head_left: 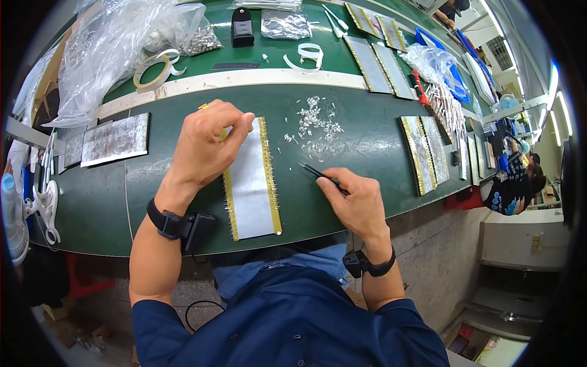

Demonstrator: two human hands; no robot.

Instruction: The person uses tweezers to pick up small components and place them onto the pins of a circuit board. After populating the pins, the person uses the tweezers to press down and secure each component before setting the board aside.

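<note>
In the head view, a green bench spreads under both hands. Beyond and left of the left hand, a clear plastic bag holds small metal parts. The silver panel lies between the hands, its long yellow edges lined with pins. The right hand pinches black tweezers, tips toward loose shiny pieces beyond it. The left hand curls over the panel's far corner, hiding it; whether its fingers grip anything, I cannot tell.
</note>
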